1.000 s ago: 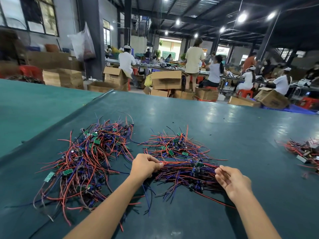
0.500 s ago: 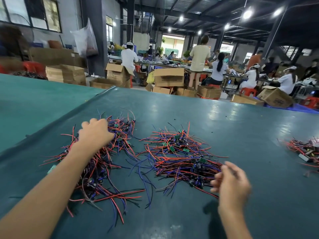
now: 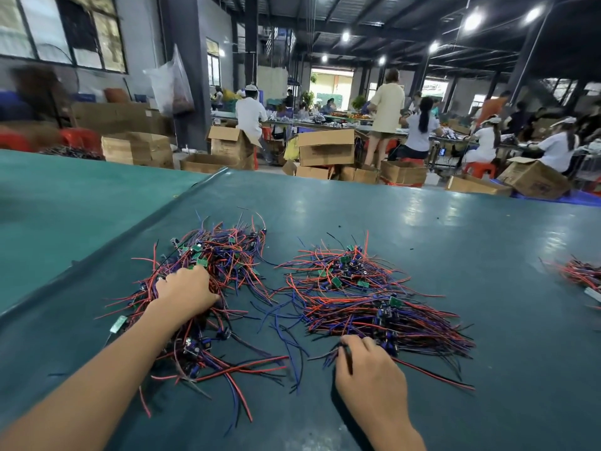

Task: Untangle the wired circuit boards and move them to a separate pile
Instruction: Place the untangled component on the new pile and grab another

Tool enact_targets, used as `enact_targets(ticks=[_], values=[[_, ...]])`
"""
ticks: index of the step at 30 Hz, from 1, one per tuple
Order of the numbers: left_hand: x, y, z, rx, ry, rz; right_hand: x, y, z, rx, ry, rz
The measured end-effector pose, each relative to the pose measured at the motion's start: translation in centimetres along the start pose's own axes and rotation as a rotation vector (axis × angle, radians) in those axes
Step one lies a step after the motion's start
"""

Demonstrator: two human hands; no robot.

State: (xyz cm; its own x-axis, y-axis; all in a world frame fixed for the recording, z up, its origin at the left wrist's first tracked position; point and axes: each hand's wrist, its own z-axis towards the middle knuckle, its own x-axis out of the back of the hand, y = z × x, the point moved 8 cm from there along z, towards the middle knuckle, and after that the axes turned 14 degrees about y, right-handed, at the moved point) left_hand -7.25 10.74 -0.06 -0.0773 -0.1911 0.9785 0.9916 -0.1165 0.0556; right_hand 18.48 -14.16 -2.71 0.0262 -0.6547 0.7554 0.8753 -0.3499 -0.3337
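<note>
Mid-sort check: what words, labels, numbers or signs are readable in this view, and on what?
None legible.
Faint print on the middle cardboard box: too blurred to read.
Dark print on the far-right cardboard box: too blurred to read.
Any markings on the wired circuit boards: too small to read.

Single view from a wide-angle camera worn on the head, facing forward and down across the green table (image 3: pixel 455 255). The left hand (image 3: pixel 185 289) and right hand (image 3: pixel 367 369) lie nearest the lens, the left pile (image 3: pixel 224 255) and right pile (image 3: pixel 357 304) of wired boards at and just beyond them; distant workers (image 3: pixel 553 148) occupy the upper band.
</note>
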Motion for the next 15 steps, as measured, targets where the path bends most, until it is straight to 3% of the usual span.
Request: enact_targets(ticks=[7, 12, 15], values=[[0.6, 0.4, -0.4, -0.072, 0.009, -0.171, 0.3, 0.2, -0.2, -0.039, -0.019, 0.025], [1.9, 3.6, -4.4, -0.522, -0.163, -0.375, 0.2, 0.4, -0.2, -0.057, -0.026, 0.031], [1.3, 5.3, -7.5, -0.777, -0.294, -0.239, 0.3, 0.5, -0.1, -0.063, -0.007, 0.029]])
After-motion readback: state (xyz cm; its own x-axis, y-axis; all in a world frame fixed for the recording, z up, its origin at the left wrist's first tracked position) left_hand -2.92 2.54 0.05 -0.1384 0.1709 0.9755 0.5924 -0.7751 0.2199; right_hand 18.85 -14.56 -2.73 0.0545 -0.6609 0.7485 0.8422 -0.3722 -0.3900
